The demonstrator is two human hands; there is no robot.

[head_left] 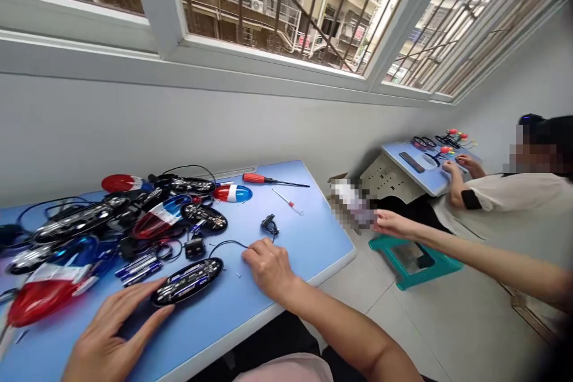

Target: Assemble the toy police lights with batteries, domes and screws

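Left hand (119, 325): closed on the oval unit at its left end, thumb on the near side, fingers on the far side.
Oval unit (188, 282): black shell, circuit face up; located at the near edge of the blue table (322, 239), between the two hands.
Cable (229, 243): black; runs from the oval unit to the right hand.
Right hand (268, 265): knuckles up, fingers bent at the tabletop beside the cable — whether they grip it cannot be told.
Black bracket (270, 224): just beyond the right hand.
Black box (195, 248): small; just behind the oval unit.
Cylinders (138, 267): blue and silver; lying beyond the left hand.
Second oval unit (205, 216): at the right side of the pile, farther back.
Large cover (54, 280): red, white and blue; at the left, near the left hand.
Small cover (233, 193): same colours; right of the pile.
Screwdriver (253, 178): red handle, dark shaft; along the rear edge.
Adjacent station: a co-worker (514, 203) at a second table (430, 178) — another person's hand (394, 222) extends above a teal stool (405, 277).
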